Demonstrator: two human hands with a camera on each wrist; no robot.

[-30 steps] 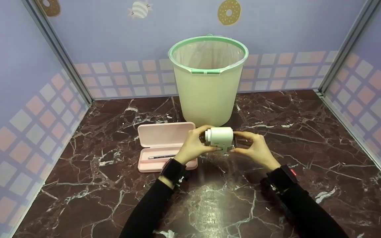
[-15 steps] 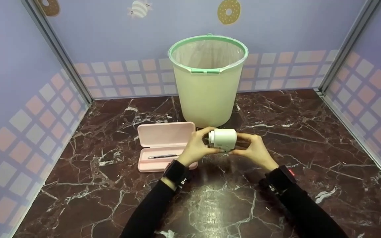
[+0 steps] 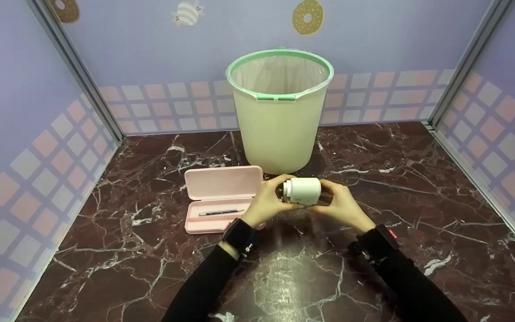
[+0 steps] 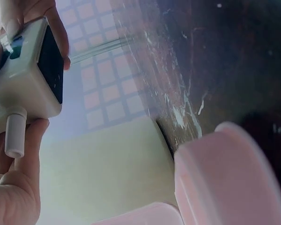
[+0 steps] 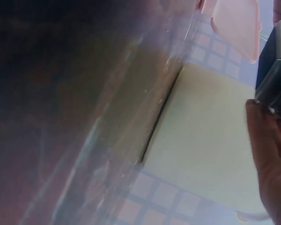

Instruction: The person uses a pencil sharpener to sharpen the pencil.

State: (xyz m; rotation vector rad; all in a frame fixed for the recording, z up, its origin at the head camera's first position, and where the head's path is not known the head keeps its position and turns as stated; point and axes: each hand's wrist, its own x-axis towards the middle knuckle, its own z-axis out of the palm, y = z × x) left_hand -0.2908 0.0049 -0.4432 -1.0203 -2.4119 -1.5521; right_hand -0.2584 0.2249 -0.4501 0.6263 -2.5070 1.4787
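Both hands hold a small white device above the table, which looks like a crank pencil sharpener. It has a rounded top, a round white part at its left end and, in the left wrist view, a projecting white peg and a dark panel. My left hand grips its left side, thumb below and fingers behind. At the right end my right hand pinches it between thumb and fingers. In the right wrist view the sharpener's dark end rests against the right fingers.
Left of the hands lies an open pink pencil case with a slim pen or pencil inside. Behind stands a pale bin with a green rim and clear liner. Purple panels enclose the dark marble table.
Both hands have shifted slightly right and toward me with the sharpener. Its lower part, earlier showing below as a narrow greenish-grey piece, now shows less. Case and bin stay put.
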